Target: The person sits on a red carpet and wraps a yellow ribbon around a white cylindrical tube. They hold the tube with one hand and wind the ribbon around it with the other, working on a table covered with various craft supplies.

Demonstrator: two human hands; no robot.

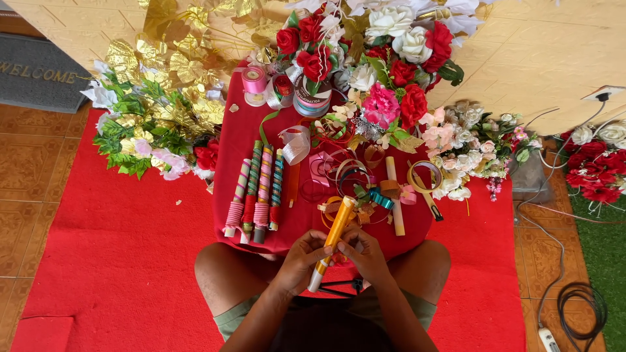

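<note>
Between hands, orange-wrapped stick, white-tipped.

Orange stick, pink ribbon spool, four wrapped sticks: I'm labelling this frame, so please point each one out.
orange stick (338,228), head view, on its orange wrapped middle above the hands
pink ribbon spool (253,79), head view, on the pink roll's side
wrapped sticks (259,195), head view, middle of the row

home floor craft spot | doormat | tiled floor | red carpet | artificial flowers
</note>
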